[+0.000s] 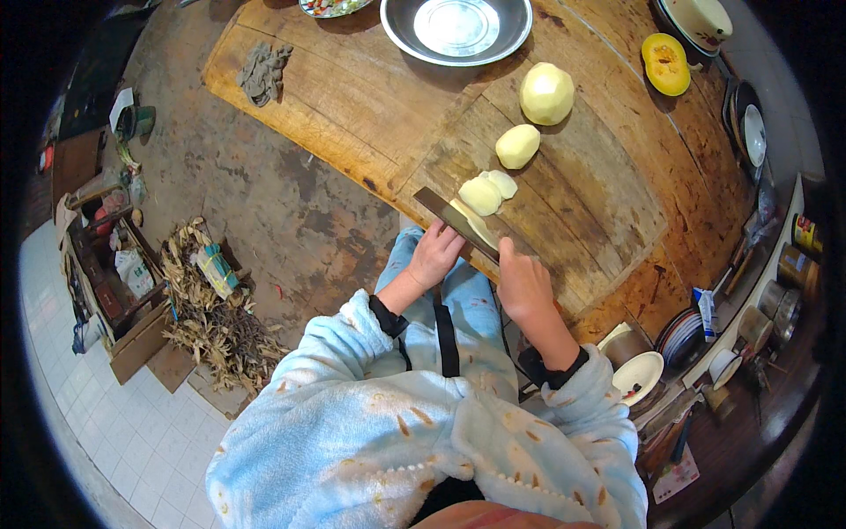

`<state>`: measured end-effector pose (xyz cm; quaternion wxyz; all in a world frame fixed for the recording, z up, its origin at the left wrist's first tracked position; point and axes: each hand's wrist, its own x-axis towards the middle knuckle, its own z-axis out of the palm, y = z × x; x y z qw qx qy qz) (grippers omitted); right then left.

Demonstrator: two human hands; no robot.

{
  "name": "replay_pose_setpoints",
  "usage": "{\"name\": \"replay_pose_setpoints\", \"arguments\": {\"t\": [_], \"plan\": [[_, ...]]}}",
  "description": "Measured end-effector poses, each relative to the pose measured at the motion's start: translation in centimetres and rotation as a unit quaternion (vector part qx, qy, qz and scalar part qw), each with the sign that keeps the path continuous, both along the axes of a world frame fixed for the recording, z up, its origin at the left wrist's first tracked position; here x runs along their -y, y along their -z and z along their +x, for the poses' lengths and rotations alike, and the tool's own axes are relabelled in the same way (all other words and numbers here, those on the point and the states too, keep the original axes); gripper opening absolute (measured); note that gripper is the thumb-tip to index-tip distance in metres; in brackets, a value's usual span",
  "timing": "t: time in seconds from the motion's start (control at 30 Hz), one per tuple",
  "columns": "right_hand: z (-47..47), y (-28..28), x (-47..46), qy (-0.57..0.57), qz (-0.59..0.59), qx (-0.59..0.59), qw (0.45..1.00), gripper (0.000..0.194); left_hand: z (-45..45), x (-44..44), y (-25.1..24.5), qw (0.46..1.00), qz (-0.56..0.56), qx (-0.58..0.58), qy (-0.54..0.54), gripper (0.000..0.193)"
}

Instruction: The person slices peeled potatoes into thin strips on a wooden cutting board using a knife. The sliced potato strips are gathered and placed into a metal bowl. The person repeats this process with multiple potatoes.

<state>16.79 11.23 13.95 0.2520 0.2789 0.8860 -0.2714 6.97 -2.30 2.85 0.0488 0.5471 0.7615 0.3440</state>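
Observation:
My right hand (524, 281) grips the handle of a kitchen cleaver (456, 223), whose dark blade slants up and left over the wooden board. Against the near side of the blade, my left hand (434, 254) is curled with bent fingers over a peeled potato, mostly hidden by hand and blade. A pale potato slice (476, 221) leans along the blade's far side. Just beyond lie several thin potato slices (481, 194), overlapping. Farther up the board sit a small peeled potato (518, 146) and a larger peeled potato (547, 94), both whole.
The wooden cutting board (595, 205) rests on a wooden table. A metal basin (456, 30), a plate of chopped food (334, 5) and a grey cloth (264, 74) are on the far side. Half a pumpkin (665, 64) lies right; stacked plates (684, 337) stand nearer. Dry husks (205, 317) cover the floor at left.

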Motion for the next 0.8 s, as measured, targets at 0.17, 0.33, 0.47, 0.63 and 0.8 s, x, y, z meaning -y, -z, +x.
{"name": "replay_pose_setpoints", "arguments": {"t": [0.17,0.33,0.47,0.63,0.8], "plan": [[-0.3,-0.1,0.0,0.001,0.0,0.015,1.0,0.009,-0.1,-0.1,0.0,1.0,0.002,-0.003,0.0,0.027],[-0.8,0.3,0.2,0.01,-0.005,0.017,1.0,0.009,0.0,0.1,0.2,1.0,-0.005,0.002,0.002,0.027],[-1.3,1.1,0.4,0.003,0.024,-0.019,1.0,0.009,0.0,0.0,0.3,1.0,0.004,0.001,0.002,0.025],[-1.7,2.1,0.6,0.002,0.034,-0.068,0.997,0.009,0.0,0.0,0.4,1.0,0.008,-0.015,-0.002,0.025],[-1.7,3.0,0.8,0.016,0.029,-0.071,0.997,0.012,0.1,0.0,0.3,1.0,-0.001,-0.008,-0.003,0.03]]}}
